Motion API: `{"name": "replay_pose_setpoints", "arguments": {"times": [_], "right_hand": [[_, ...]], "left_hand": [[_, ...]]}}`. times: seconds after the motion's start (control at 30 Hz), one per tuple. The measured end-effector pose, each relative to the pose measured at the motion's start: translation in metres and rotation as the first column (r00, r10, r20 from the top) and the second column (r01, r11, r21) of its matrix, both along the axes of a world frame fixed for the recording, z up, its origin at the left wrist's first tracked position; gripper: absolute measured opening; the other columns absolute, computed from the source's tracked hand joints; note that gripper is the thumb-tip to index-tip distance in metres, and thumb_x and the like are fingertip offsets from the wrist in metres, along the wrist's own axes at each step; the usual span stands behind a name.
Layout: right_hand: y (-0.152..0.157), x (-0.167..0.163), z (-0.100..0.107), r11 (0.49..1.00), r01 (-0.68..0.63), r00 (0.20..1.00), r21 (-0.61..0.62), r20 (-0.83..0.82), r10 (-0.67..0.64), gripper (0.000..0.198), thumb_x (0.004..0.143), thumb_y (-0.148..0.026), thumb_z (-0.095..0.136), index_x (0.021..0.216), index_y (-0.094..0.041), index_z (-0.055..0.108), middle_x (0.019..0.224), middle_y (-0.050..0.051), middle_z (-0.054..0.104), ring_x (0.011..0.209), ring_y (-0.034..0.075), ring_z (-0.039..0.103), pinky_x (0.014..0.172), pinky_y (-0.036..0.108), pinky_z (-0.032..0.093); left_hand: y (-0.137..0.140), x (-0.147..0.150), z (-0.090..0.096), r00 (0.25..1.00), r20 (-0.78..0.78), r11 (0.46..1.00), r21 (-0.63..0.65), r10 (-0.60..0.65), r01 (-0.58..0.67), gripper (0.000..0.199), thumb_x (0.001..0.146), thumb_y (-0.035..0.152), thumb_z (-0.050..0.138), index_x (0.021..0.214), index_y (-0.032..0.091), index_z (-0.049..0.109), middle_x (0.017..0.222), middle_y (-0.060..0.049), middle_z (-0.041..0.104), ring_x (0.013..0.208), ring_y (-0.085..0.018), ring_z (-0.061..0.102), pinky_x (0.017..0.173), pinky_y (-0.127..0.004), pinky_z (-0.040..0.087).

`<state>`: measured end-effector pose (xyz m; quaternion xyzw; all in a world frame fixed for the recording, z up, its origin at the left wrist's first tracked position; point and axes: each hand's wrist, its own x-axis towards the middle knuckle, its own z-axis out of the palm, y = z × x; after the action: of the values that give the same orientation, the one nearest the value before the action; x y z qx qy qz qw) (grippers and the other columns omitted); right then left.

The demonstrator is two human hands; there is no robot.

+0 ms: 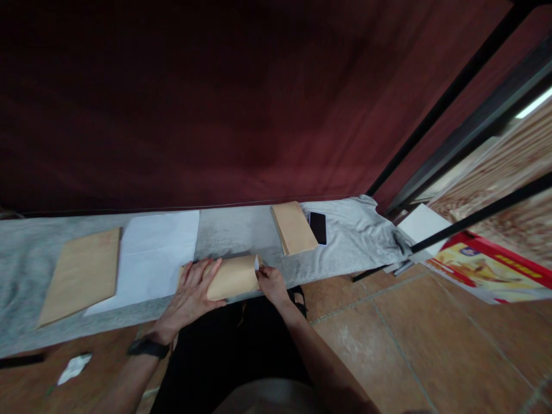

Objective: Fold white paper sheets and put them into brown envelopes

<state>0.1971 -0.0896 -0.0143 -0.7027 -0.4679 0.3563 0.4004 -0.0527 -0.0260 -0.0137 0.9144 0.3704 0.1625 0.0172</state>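
A brown paper envelope (235,277) lies across the front edge of the narrow cloth-covered surface, just above my lap. My left hand (192,294) rests on its left part, fingers spread over the top and the thumb along the near edge. At the envelope's right end, my right hand (271,284) is closed, with its fingertips pinched at the opening. A sliver of white paper (257,263) shows there. Whether the fingertips grip only the envelope or the paper too is hidden.
White sheets (159,241) lie to the left, partly under larger brown envelopes (86,270). A stack of small brown envelopes (294,227) and a phone (318,228) lie to the right on the grey cloth (353,230). Black metal bars (448,92) and a red-yellow box (487,267) stand at right.
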Motion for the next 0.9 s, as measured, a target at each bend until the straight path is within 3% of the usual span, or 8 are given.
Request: {"name": "replay_pose_setpoints", "arguments": {"times": [0.43,0.8,0.9], "right_hand": [[-0.0006,0.0001,-0.0012,0.991,0.133,0.991,-0.029,0.002,-0.133,0.011,0.083,-0.022,0.065,0.076,-0.02,0.074,0.075,0.002,0.074,0.073,0.016,0.07,0.064,0.021,0.05],[-0.0024,-0.0005,0.0,0.978,0.205,0.979,-0.031,0.014,-0.205,0.005,0.079,-0.021,0.065,0.075,-0.021,0.063,0.073,0.0,0.071,0.071,0.016,0.068,0.066,0.023,0.05],[-0.0017,-0.0017,-0.0017,0.971,0.241,0.97,0.0,-0.045,-0.241,0.008,0.077,-0.019,0.065,0.083,-0.021,0.061,0.074,-0.001,0.07,0.07,0.016,0.068,0.067,0.023,0.051]], "left_hand": [[0.0005,0.0036,0.0035,1.0,-0.018,1.0,-0.008,-0.004,0.003,0.107,0.077,0.062,0.07,0.161,0.024,0.015,0.149,-0.019,0.044,0.141,-0.04,0.039,0.12,-0.061,0.018],[-0.0006,0.0039,0.0039,1.0,-0.011,1.0,-0.002,-0.01,0.01,0.106,0.078,0.058,0.072,0.161,0.024,0.016,0.15,-0.019,0.042,0.142,-0.04,0.038,0.12,-0.062,0.017],[-0.001,0.0045,0.0056,1.0,-0.008,1.0,0.001,-0.009,0.009,0.103,0.079,0.058,0.07,0.161,0.024,0.018,0.151,-0.019,0.042,0.142,-0.04,0.037,0.12,-0.062,0.017]]}}
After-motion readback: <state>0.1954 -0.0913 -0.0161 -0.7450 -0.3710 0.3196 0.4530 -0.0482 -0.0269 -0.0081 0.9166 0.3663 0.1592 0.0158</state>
